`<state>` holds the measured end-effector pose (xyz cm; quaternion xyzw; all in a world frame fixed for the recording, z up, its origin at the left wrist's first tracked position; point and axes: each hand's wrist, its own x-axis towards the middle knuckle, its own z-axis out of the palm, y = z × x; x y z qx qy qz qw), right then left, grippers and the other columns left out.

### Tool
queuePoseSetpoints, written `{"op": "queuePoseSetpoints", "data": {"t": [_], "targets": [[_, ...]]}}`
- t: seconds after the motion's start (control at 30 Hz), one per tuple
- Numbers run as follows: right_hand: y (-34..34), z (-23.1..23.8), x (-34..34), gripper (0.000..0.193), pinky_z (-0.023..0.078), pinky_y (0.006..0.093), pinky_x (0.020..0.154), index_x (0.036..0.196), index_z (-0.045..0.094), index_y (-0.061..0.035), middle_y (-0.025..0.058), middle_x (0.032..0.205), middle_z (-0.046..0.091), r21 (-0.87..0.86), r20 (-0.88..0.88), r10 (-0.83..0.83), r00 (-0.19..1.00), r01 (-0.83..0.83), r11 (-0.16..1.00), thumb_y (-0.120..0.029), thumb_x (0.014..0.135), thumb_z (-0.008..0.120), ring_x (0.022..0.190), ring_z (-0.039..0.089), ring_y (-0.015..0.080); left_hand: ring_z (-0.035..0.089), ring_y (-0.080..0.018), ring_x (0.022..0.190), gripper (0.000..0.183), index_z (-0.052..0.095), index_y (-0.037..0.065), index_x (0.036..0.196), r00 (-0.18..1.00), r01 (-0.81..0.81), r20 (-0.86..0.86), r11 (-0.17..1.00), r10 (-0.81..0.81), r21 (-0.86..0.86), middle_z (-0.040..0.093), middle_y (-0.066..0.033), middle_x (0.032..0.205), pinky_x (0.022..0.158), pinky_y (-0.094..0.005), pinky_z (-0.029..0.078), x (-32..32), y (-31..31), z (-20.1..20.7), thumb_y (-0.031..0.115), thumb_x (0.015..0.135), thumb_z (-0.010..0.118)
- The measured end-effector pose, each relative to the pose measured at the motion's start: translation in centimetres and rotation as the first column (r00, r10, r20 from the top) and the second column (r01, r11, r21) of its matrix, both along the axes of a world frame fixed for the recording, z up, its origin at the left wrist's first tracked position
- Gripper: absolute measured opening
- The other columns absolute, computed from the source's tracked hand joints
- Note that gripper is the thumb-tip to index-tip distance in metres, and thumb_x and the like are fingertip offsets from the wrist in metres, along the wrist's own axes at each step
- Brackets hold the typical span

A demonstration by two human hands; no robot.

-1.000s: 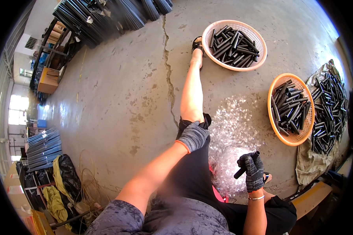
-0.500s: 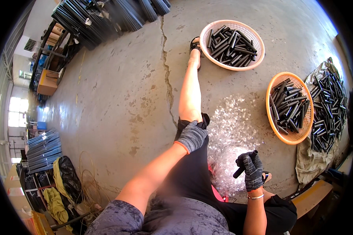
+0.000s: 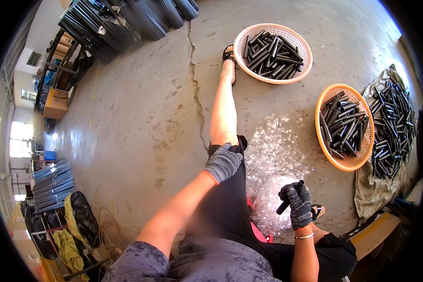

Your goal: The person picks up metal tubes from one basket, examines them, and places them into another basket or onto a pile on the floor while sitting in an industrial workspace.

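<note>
In a grey knit glove, my left hand (image 3: 224, 163) lies over my bent left knee, its fingers draped across the dark trouser leg (image 3: 235, 199) and holding nothing. My right hand (image 3: 297, 203), gloved in the same knit, is closed round a short black tube (image 3: 283, 207) whose two ends stick out past the fingers. Beneath that hand is a heap of clear, shiny plastic scraps (image 3: 277, 150) on the floor. Farther right, an orange-rimmed basket (image 3: 320, 141) holds many similar black tubes. A pale pink basket (image 3: 307, 47) of tubes stands beyond my left foot.
Many loose black tubes (image 3: 395, 127) lie on a beige sack (image 3: 373, 197) at the far right. A cardboard piece (image 3: 375, 235) is near my right leg. Bundles of long dark rods (image 3: 87, 28) stand at the back left; blue-grey rods (image 3: 54, 183) and bags (image 3: 82, 214) sit at left.
The view has shifted slightly, so the baskets and floor appear a little farther left. Both hands keep their pose, the right one still round the black tube.
</note>
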<state>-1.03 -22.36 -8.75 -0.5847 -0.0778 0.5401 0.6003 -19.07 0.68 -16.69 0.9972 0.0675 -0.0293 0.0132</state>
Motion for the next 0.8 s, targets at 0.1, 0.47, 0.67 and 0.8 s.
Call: {"op": "queuePoseSetpoints", "data": {"t": [0.1,0.47,0.67,0.8], "targets": [[-0.2,-0.2,0.2,0.020,0.046,0.0261,0.041,0.086,0.054,-0.0009,0.0095,0.074,0.058,0.006,-0.015,-0.014,1.000,0.014,1.000,-0.020,0.089,0.055,0.046,0.056,0.0191,0.058,-0.0288,0.062,0.015,0.058,0.009,0.078,0.942,-0.336,-0.103,0.906,0.320,-0.257,0.059,-0.0096,0.066,0.072,-0.0394,0.046,1.3,2.3,0.0,0.019,0.082,0.048],[-0.5,-0.4,0.9,0.009,0.039,0.0244,0.040,0.092,0.055,-0.0031,0.0075,0.077,0.060,-0.066,0.018,-0.016,1.000,0.017,0.998,-0.010,0.086,0.057,0.046,0.050,0.0134,0.060,-0.0331,0.075,0.025,0.065,0.005,0.079,0.794,-0.605,-0.161,0.738,0.586,-0.299,0.062,-0.0178,0.081,0.070,-0.0412,0.046,10.0,19.1,-6.6,0.029,0.078,0.057],[-0.6,0.2,2.3,0.010,0.042,0.0246,0.043,0.092,0.055,-0.0025,0.0086,0.078,0.060,-0.039,0.001,-0.065,0.998,0.065,0.997,-0.011,0.087,0.056,0.046,0.053,0.0156,0.054,-0.0198,0.060,0.022,0.062,0.003,0.079,0.496,-0.764,-0.197,0.317,0.846,-0.562,0.061,-0.0094,0.069,0.060,-0.0330,0.045,2.8,19.5,-3.7,0.023,0.074,0.068],[-0.5,-0.2,2.2,0.018,0.046,0.0262,0.044,0.091,0.055,-0.0010,0.0106,0.079,0.059,-0.014,-0.002,-0.061,0.998,0.061,0.998,-0.019,0.089,0.055,0.047,0.057,0.0205,0.053,-0.0127,0.066,0.021,0.062,0.006,0.089,0.436,-0.313,-0.323,-0.194,0.840,-0.930,0.060,-0.0014,0.074,0.059,-0.0260,0.044,-3.9,15.1,-6.5,0.023,0.079,0.069]]}}
